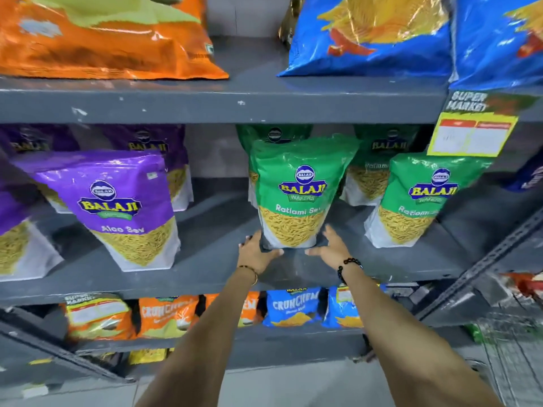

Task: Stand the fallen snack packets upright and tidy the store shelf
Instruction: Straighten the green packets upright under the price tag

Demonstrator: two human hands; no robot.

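**Green Ratlami Sev Packet Upright Between Two Hands**

Left hand (257,251) laid against the lower left corner of the green Ratlami Sev packet (296,192), fingers loosely spread along the packet's side and thumb stretched across under its bottom edge. Touched the packet, but no firm grip visible. Thin bangle (249,271) worn at that wrist.

Packet stood upright on the grey middle shelf (211,259), near its front edge, roughly centred in the view, bottom resting on the shelf board.

Right hand (332,246) mirrored on the lower right corner, fingers spread and pointing up beside the packet's edge, thumb reaching inward beneath it. Whether the fingertips truly pressed the packet or only hovered just beside it, impossible to tell. Dark beaded bracelet (348,267) worn at that wrist.

Across the same shelf, from the left: purple Aloo Sev packet (117,201) upright and tilted slightly, with more purple packets behind and at the far left edge. Bare gap of shelf between the purple group and the held packet. To the right, another green Ratlami Sev packet (420,201) upright near the front, further green ones behind.

Above, on the upper shelf (223,101): large orange bag (102,39) lying at the left, blue bags (373,36) at the right. Yellow price tag (470,133) hung from that shelf's edge at the right.

Below: orange Crunchem packets (164,315) at the left, blue Crunchem packets (292,306) further right, partly hidden by the forearms. Wire basket (511,348) at the lower right, over a pale floor.
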